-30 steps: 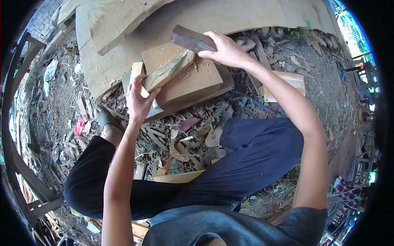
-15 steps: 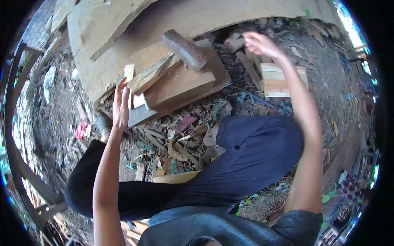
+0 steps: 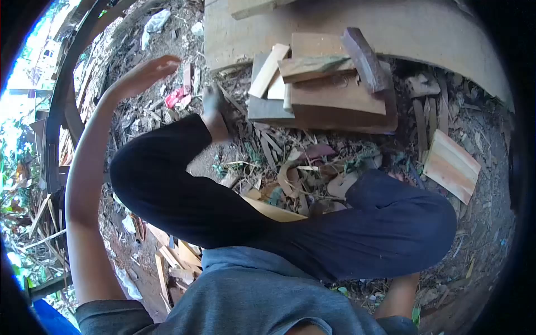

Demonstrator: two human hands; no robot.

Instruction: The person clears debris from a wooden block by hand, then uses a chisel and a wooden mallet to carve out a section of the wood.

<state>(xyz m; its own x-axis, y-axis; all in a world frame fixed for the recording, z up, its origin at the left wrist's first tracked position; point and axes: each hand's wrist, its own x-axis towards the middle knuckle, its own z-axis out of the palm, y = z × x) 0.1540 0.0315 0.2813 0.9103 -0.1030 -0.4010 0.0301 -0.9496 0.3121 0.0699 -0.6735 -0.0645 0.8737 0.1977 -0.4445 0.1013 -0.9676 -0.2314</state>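
Observation:
My left hand is raised over the littered ground at the left, fingers stretched out and holding nothing that I can see. A crumpled red scrap lies just below it. Of my right arm only a part shows beside my bent leg; the hand itself is hidden. In front of me is a large wooden block. On it rest a rough wedge of wood, a pale thin strip and a dark, squared wooden bar lying at a slant.
A broad wooden slab spans the far side. To the right, a flat light board lies on the ground. Wood scraps and leaves are strewn between my legs. Several offcuts lie at the lower left, near a dark frame.
The view has swung left, so the block and boards appear farther right. My left hand has moved away from the block to the left. My right hand has dropped out of sight.

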